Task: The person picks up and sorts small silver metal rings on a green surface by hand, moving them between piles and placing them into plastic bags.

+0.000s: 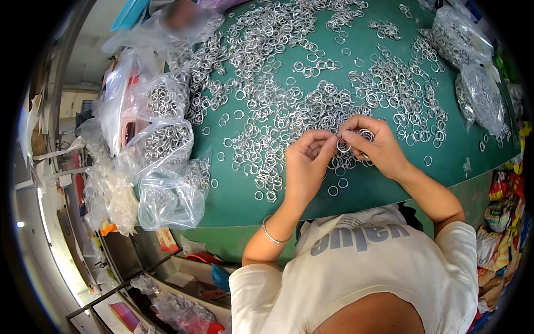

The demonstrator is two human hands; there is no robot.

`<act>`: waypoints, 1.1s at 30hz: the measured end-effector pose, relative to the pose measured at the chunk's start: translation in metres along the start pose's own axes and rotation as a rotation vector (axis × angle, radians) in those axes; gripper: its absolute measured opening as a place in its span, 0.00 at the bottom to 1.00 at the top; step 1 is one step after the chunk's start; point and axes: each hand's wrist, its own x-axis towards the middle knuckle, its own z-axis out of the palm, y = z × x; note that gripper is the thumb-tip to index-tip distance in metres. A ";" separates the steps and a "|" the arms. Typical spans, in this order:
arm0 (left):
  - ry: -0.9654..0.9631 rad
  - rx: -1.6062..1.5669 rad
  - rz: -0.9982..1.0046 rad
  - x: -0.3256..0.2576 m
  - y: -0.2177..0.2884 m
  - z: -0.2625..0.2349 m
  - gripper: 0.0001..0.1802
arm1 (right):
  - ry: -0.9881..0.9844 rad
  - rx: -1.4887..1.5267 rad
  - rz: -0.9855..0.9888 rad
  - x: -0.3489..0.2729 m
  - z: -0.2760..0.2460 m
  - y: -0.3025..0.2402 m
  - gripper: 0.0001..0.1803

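Metal ring (344,146) pinched between both hands, just above the green worktop (389,183) near its front edge. Left hand (307,164) grip closed on the ring's left side, fingertips curled in. Right hand (375,146) grip closed on ring plus a small stack of rings (366,134). Loose rings (278,83) scattered across worktop. Clear bags of rings (164,139) along left edge, more bags (473,72) far right.
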 end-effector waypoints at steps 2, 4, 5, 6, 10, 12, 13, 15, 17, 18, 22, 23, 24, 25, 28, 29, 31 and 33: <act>-0.004 -0.072 -0.104 0.003 0.005 -0.001 0.06 | 0.011 -0.005 -0.001 0.000 -0.001 0.000 0.07; 0.011 -0.175 -0.130 0.005 0.005 0.000 0.07 | 0.042 -0.006 -0.029 0.001 -0.003 -0.001 0.07; 0.017 -0.114 -0.039 0.003 0.006 0.004 0.07 | 0.036 -0.097 -0.071 0.002 -0.003 -0.001 0.07; 0.023 -0.054 0.053 0.000 0.006 0.008 0.08 | 0.030 -0.189 -0.113 0.003 -0.003 -0.002 0.07; 0.038 0.173 0.195 0.000 -0.002 0.005 0.08 | 0.009 -0.065 0.050 -0.001 -0.001 -0.007 0.07; 0.048 0.075 0.149 -0.001 0.004 0.006 0.07 | 0.021 -0.050 0.064 -0.002 -0.002 -0.006 0.07; 0.051 0.046 0.103 -0.002 0.007 0.007 0.06 | 0.025 -0.041 0.071 -0.002 -0.002 -0.006 0.07; 0.045 0.077 0.099 -0.002 0.008 0.008 0.05 | 0.021 -0.056 0.068 -0.002 -0.003 -0.007 0.07; 0.019 0.193 0.185 0.000 0.005 0.007 0.05 | 0.023 -0.137 0.014 -0.002 -0.005 -0.007 0.08; 0.008 0.222 0.211 0.002 0.004 0.006 0.04 | 0.024 -0.209 -0.039 -0.001 -0.006 -0.007 0.08; -0.004 -0.002 0.029 0.009 0.002 -0.003 0.04 | 0.061 -0.223 -0.028 -0.002 0.002 -0.014 0.08; 0.026 -0.097 -0.015 0.008 0.003 0.000 0.04 | 0.038 -0.259 -0.041 -0.002 0.003 -0.014 0.08; 0.057 -0.192 -0.060 0.007 0.004 0.002 0.05 | 0.015 -0.294 -0.054 -0.002 0.003 -0.012 0.08; 0.065 -0.172 -0.047 0.006 0.006 0.005 0.05 | -0.004 -0.330 -0.066 -0.002 0.002 -0.010 0.09; 0.077 -0.116 -0.016 0.004 0.010 0.008 0.06 | 0.029 -0.409 -0.206 -0.003 0.001 -0.009 0.10; 0.073 -0.102 -0.011 0.004 0.010 0.008 0.06 | 0.037 -0.394 -0.219 -0.004 0.002 -0.008 0.10; 0.066 -0.112 -0.008 0.002 0.010 0.008 0.05 | 0.053 -0.363 -0.245 -0.005 0.003 -0.006 0.11; 0.060 -0.161 -0.014 0.000 0.013 0.010 0.05 | 0.069 -0.424 -0.290 -0.005 0.005 -0.006 0.11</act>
